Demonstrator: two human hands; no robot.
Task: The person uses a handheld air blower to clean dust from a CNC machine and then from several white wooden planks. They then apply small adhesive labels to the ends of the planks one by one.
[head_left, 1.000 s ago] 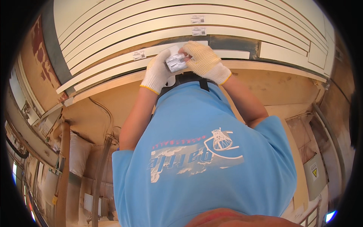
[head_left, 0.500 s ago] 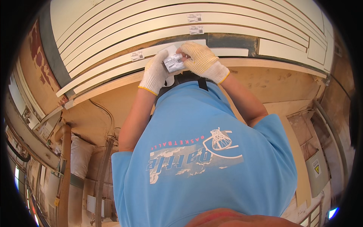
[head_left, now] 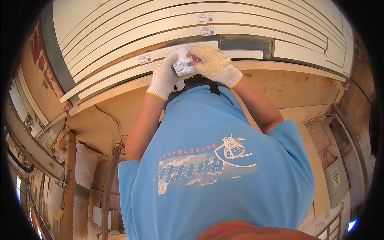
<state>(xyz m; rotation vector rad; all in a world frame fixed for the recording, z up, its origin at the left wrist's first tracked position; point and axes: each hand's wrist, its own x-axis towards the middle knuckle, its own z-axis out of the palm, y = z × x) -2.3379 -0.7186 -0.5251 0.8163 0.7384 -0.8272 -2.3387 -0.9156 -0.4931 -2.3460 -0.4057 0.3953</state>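
My left hand (head_left: 163, 76), in a white knit glove with yellow dots and a yellow cuff edge, is closed around a stack of printed labels (head_left: 183, 67). The top label is white with dark print. My right hand (head_left: 212, 63) wears a matching glove, its bare fingertips pinching the right edge of the labels. Both hands are close together at the bench's near edge, over the nearest pale strips. One white strip (head_left: 116, 72) with a label (head_left: 145, 59) on it lies just left of my left hand.
Long cream-coloured panel strips (head_left: 160, 25) lie side by side across the bench, two bearing labels (head_left: 206, 18). A shorter panel (head_left: 298, 52) lies at the right. A wooden edge (head_left: 280, 67) runs along the bench front. A ribbed hose (head_left: 69, 180) and a white sack (head_left: 86, 166) stand lower left.
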